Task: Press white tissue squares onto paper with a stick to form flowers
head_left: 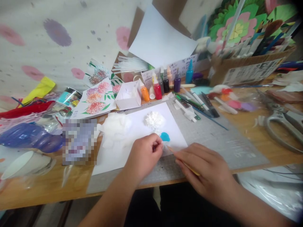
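My left hand [145, 154] is closed in a pinch over the near edge of a white sheet of paper [118, 160]; whatever lies between its fingertips is too small to make out. My right hand [205, 164] grips a thin, pointed wooden stick [194, 170], pencil-like, its tip close to the left fingertips. Just beyond them, a bright blue blob of paint [165, 136] sits on the paper. Behind it is a ruffled white flower-like mound [154, 119]. White, soft-looking pieces [115, 127] lie in a pile on the paper's left side.
Under the paper is a grey cutting mat [227, 148]. Several paint bottles [157, 90] stand behind it, beside a small white box [129, 96] and a flower picture [94, 99]. Pens [205, 102], scissors [279, 123] and a carton of brushes [255, 69] are right; a paper cup [21, 164] is left.
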{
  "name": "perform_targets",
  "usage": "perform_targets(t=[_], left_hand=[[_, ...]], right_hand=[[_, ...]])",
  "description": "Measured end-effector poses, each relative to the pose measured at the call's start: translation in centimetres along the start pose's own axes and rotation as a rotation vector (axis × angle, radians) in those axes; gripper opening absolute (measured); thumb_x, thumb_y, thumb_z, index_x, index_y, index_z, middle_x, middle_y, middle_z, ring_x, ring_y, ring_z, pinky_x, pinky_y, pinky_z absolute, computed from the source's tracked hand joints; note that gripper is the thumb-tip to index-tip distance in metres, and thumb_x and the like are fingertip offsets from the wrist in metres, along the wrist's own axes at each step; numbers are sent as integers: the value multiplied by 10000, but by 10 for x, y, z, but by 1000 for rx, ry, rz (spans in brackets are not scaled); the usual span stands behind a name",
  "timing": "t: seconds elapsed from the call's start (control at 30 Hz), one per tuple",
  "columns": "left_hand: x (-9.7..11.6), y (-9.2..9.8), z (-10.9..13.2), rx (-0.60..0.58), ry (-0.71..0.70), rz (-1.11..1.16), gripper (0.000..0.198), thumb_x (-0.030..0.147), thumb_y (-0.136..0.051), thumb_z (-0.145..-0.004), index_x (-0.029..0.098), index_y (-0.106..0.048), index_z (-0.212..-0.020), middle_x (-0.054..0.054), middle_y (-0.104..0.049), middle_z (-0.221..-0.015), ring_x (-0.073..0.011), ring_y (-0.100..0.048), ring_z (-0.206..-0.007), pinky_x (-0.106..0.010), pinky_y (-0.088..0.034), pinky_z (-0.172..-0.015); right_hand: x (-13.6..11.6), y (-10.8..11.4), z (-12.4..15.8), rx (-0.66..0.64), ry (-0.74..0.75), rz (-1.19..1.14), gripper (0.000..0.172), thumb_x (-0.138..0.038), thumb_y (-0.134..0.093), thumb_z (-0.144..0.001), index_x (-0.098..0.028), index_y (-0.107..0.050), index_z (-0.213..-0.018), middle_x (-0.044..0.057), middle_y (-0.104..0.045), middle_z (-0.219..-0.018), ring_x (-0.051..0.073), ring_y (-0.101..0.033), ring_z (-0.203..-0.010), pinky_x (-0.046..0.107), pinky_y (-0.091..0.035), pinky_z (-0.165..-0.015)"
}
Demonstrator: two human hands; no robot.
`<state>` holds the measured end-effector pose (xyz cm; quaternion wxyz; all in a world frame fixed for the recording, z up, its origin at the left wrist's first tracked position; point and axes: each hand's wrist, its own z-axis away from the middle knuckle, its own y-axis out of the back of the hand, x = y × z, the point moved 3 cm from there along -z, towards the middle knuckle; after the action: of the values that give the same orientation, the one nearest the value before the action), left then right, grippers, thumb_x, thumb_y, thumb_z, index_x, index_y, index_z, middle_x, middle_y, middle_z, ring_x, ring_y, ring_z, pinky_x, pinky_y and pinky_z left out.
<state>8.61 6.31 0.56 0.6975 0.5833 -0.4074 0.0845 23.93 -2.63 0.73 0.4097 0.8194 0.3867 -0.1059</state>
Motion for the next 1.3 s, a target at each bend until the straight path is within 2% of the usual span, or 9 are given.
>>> perform_targets(t=[0.2,0.47,0.57,0.77,0.93,1.1,1.3], left_hand=[[2,-1,1,4,-38,-81,108,175,-516,-818,213,-582,-742,43,-600,-657,-119,-552,-621,-239,-406,-605],[5,1,2,12,-103,-94,150,209,-500,-877,208,-595,-761,38,-585,-670,-121,-523,-631,-248,-381,-605],[5,0,3,7,-115,-91,156,212,-507,-881,206,-601,-756,35,-588,-682,-122,-530,-649,-250,-382,-616],[6,2,4,30,-111,-97,164,223,-516,-877,199,-579,-727,37,-562,-656,-119,-513,-630,-247,-373,-605],[5,1,2,13,-84,-104,183,232,-533,-864,196,-554,-686,41,-548,-628,-116,-498,-606,-245,-360,-583],[5,1,0,-36,-70,-78,185,242,-547,-868,200,-581,-691,38,-578,-645,-122,-519,-626,-250,-369,-596],[3,3,1,-53,-48,-26,155,241,-560,-867,206,-619,-728,33,-616,-685,-134,-557,-669,-262,-401,-637]], right_hand=[[-1,0,-2,-25,5,-3,152,-89,-559,-850,-140,-668,-943,59,-685,-804,163,-585,-706,298,-499,-623],[0,6,-2,110,-31,-33,272,-59,-570,-843,-189,-638,-1072,46,-699,-849,150,-614,-743,293,-519,-659],[0,6,-3,94,-32,-46,290,-61,-565,-845,-201,-632,-1090,48,-702,-865,154,-617,-752,301,-523,-666],[-2,9,-3,70,-51,-20,222,-53,-558,-813,-155,-663,-981,55,-650,-720,162,-562,-657,312,-482,-589],[-3,12,-2,103,-45,-98,281,-27,-562,-808,-167,-643,-1037,48,-662,-772,149,-584,-698,307,-503,-636],[1,10,-3,115,-75,-79,242,-55,-562,-831,-183,-637,-1022,45,-687,-814,149,-607,-718,305,-510,-648],[2,8,-6,29,-110,-88,187,-85,-541,-844,-184,-655,-954,49,-690,-784,158,-616,-703,311,-514,-637]])
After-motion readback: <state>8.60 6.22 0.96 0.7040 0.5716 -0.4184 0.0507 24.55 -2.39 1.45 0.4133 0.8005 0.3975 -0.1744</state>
